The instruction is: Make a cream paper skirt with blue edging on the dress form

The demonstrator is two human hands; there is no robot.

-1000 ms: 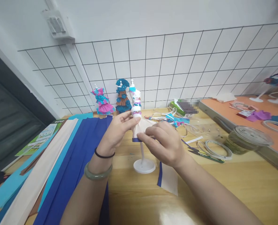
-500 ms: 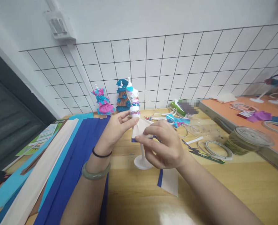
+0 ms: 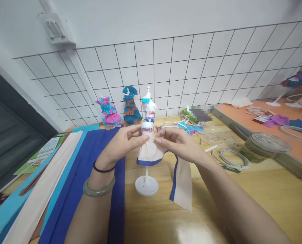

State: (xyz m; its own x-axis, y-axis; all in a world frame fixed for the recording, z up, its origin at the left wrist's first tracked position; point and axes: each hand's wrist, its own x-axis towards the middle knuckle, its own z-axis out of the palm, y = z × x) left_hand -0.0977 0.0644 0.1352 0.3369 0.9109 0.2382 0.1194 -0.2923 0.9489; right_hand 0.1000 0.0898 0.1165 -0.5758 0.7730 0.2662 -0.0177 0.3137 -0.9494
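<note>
A small white dress-form mannequin (image 3: 148, 112) stands upright on a round base (image 3: 146, 186), its torso patterned in purple and blue with a turquoise patch near the shoulder. Round its lower body hangs a cream crepe paper strip (image 3: 151, 150) edged in dark blue, and the strip's loose end trails down to the right over the table. My left hand (image 3: 130, 139) pinches the strip's top edge at the mannequin's hip. Close beside it, my right hand (image 3: 175, 142) pinches the same top edge, thumb against fingers.
Two small dressed mannequins, one pink (image 3: 109, 112) and one brown and teal (image 3: 132, 108), stand by the wall. Long blue paper sheets (image 3: 90, 169) lie left. A clear-lidded tub (image 3: 266, 147), white tubing coils (image 3: 233, 159) and paper scraps (image 3: 191, 128) sit right, near an orange board (image 3: 242, 113).
My right hand has moved up from the strip's lower blue edge to its top edge beside my left hand. The skirt part now shows more fully, and the view has shifted slightly.
</note>
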